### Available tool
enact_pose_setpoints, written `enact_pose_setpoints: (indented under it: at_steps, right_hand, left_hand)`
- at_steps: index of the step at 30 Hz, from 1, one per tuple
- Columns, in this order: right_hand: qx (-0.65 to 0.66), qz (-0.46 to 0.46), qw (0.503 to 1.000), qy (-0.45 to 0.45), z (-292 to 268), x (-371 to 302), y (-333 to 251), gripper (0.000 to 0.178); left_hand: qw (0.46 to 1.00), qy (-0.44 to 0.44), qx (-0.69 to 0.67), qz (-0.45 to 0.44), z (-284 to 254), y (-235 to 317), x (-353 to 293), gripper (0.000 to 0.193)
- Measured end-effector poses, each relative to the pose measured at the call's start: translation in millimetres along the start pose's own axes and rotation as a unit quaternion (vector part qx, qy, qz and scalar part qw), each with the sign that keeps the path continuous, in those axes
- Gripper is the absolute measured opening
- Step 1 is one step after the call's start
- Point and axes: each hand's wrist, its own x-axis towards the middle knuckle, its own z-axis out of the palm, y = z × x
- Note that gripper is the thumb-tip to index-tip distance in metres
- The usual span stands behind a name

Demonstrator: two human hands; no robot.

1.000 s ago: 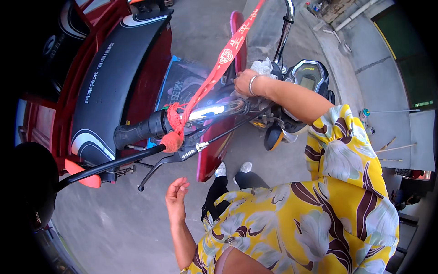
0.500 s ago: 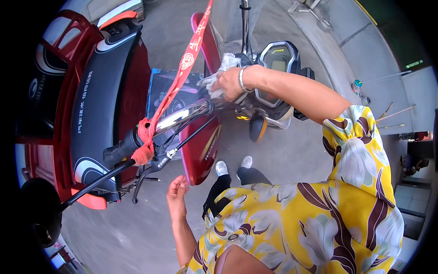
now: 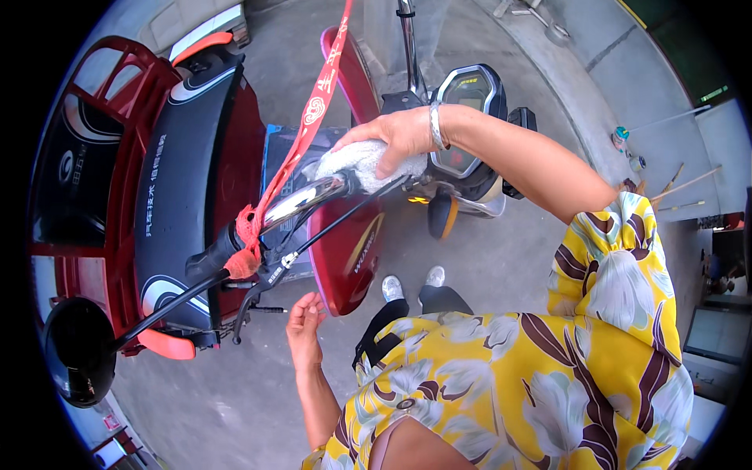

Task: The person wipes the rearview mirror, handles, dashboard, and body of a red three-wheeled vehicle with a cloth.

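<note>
My right hand presses a crumpled whitish cloth onto the chrome handlebar of a red motor tricycle, close to the middle of the bar. Just right of that hand is the dashboard display, partly covered by my forearm. Low at the left, my left hand hangs in the air with its fingers curled in against the thumb, and nothing shows in it. Nearest to it is the lower end of a red body panel. A red ribbon with pale printing is knotted near the black grip.
A round black mirror sticks out on a rod at the lower left. The black seat and red frame stand at the left. An orange turn signal juts below the dashboard. Small containers and sticks lie by the right wall.
My right hand has shifted slightly and now lies flatter over the cloth, which is spread more along the bar. The left hand has hardly moved. The whole view has shifted a little.
</note>
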Motion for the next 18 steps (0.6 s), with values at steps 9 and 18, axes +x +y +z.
enact_pose_setpoints:
  at_steps: [9,18]
  right_hand:
    - [-0.556,0.145,0.818,0.015,-4.8,57.7,46.6,0.052]
    - [0.216,-0.077,0.959,0.169,-33.4,4.2,31.8,0.047]
  left_hand:
    - [0.999,0.008,0.038,0.023,2.2,8.5,-7.1,0.027]
    - [0.999,0.01,-0.04,-0.005,-0.2,3.6,0.7,0.026]
